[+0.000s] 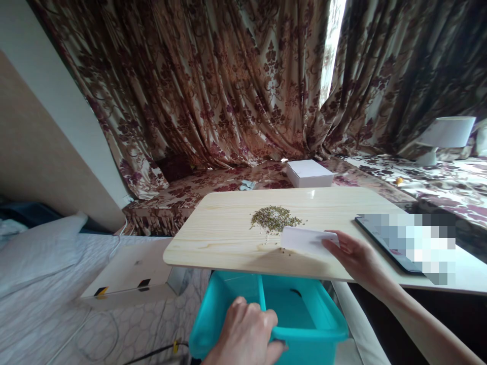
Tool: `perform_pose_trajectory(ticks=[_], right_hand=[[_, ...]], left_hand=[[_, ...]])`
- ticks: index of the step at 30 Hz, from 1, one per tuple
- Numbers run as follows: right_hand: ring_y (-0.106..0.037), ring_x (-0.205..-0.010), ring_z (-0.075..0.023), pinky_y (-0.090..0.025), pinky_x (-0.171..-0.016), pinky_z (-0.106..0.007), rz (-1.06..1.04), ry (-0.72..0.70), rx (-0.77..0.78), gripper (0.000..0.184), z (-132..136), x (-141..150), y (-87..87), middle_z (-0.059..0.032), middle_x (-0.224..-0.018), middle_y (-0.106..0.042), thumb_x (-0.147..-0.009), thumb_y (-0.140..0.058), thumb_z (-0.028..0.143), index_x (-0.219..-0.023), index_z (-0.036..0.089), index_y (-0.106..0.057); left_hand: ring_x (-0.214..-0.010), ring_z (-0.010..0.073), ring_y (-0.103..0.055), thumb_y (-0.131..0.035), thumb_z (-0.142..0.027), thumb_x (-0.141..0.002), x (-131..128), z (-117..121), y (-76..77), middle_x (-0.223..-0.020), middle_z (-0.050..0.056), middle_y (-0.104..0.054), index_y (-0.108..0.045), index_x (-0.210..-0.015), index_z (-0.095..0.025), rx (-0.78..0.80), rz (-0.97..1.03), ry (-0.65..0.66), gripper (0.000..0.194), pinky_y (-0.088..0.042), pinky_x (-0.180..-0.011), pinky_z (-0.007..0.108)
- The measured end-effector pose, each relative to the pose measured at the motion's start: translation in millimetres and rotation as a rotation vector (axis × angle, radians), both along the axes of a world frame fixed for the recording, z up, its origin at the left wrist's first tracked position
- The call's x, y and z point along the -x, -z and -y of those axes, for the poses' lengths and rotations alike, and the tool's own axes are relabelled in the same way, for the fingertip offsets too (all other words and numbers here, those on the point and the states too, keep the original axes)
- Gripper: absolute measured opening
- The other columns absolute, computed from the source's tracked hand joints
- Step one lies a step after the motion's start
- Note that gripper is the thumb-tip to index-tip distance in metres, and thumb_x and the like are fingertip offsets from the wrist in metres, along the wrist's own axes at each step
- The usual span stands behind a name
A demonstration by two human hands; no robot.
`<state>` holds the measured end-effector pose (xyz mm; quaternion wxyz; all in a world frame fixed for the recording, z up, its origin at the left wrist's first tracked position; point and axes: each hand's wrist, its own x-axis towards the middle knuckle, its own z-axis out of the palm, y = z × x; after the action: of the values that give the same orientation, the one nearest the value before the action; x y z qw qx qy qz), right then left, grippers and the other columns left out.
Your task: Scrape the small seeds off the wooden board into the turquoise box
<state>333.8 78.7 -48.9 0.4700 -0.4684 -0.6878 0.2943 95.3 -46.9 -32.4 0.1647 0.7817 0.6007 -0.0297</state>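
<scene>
My left hand (247, 334) grips the near rim of a turquoise plastic bin (304, 309) held just under the front edge of a pale wooden table (220, 228). My right hand (353, 256) pinches a white card (304, 239) that lies flat on the table. Just beyond the card sits a small pile of greenish seeds (274, 218), with a few loose grains near the card's edge.
A dark tablet (384, 241) lies on the table at the right. A white box (309, 173) sits behind the table on patterned fabric. A white lamp (443, 134) stands far right. A bed with pillow (38, 248) and a white bedside unit (129, 271) are at left.
</scene>
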Motion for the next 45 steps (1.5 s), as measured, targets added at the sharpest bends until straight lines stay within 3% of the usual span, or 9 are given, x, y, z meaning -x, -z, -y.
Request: perform_pose_trajectory(ticks=[8,16,21,28,37,45], right_hand=[[-0.068,-0.075,-0.0262,-0.056,-0.063,-0.033,-0.003,0.049,0.027,0.048,10.0,-3.0,-11.1,-0.0086,-0.078,-0.073,-0.066,-0.060,0.060,-0.087,0.018,-0.069],[-0.067,-0.074,-0.0245,-0.056,-0.062,-0.030,-0.022,-0.057,0.094,0.037,23.1,-9.2,-9.5,-0.0066,-0.080,-0.073,-0.069,-0.063,0.050,-0.090,0.020,-0.069],[-0.067,-0.079,-0.0234,-0.055,-0.070,-0.031,-0.041,0.003,0.048,0.033,7.3,3.6,-7.0,-0.0066,-0.087,-0.073,-0.073,-0.060,0.046,-0.092,0.020,-0.066],[-0.067,-0.077,-0.0235,-0.054,-0.069,-0.034,-0.040,0.000,0.013,0.030,-12.3,25.9,3.2,-0.0065,-0.082,-0.073,-0.075,-0.057,0.044,-0.088,0.019,-0.065],[-0.065,-0.072,-0.0206,-0.054,-0.065,-0.030,-0.007,-0.126,0.074,0.030,-1.4,11.7,11.2,-0.0036,-0.080,-0.071,-0.078,-0.056,0.043,-0.096,0.020,-0.065],[-0.062,-0.073,-0.0188,-0.051,-0.061,-0.024,0.012,-0.224,0.150,0.031,17.7,19.8,0.8,-0.0033,-0.079,-0.069,-0.078,-0.057,0.043,-0.097,0.020,-0.066]], left_hand=[[-0.086,0.0267,-0.054,-0.061,-0.041,-0.079,2.4,0.3,0.7,-0.082,0.005,-0.062,-0.066,-0.082,-0.021,-0.016,-0.009,-0.004,0.021,-0.040,-0.079,0.036],[-0.087,0.0271,-0.054,-0.061,-0.039,-0.079,3.4,2.3,-1.8,-0.082,0.006,-0.062,-0.066,-0.083,-0.020,-0.026,0.011,-0.015,0.020,-0.040,-0.079,0.037],[-0.090,0.0276,-0.052,-0.061,-0.041,-0.079,4.4,2.7,-1.5,-0.085,0.006,-0.062,-0.066,-0.085,-0.020,-0.017,0.025,-0.028,0.022,-0.039,-0.082,0.038],[-0.094,0.0279,-0.052,-0.063,-0.039,-0.079,7.7,4.2,-2.0,-0.090,0.006,-0.062,-0.066,-0.088,-0.021,0.000,0.042,-0.049,0.020,-0.038,-0.086,0.039],[-0.090,0.0272,-0.052,-0.063,-0.039,-0.079,10.8,4.6,-1.4,-0.085,0.005,-0.062,-0.066,-0.085,-0.021,-0.020,0.033,-0.051,0.019,-0.039,-0.083,0.037],[-0.090,0.0260,-0.051,-0.063,-0.038,-0.079,19.9,8.6,4.3,-0.084,0.004,-0.060,-0.064,-0.084,-0.021,-0.054,0.063,-0.069,0.017,-0.038,-0.082,0.036]])
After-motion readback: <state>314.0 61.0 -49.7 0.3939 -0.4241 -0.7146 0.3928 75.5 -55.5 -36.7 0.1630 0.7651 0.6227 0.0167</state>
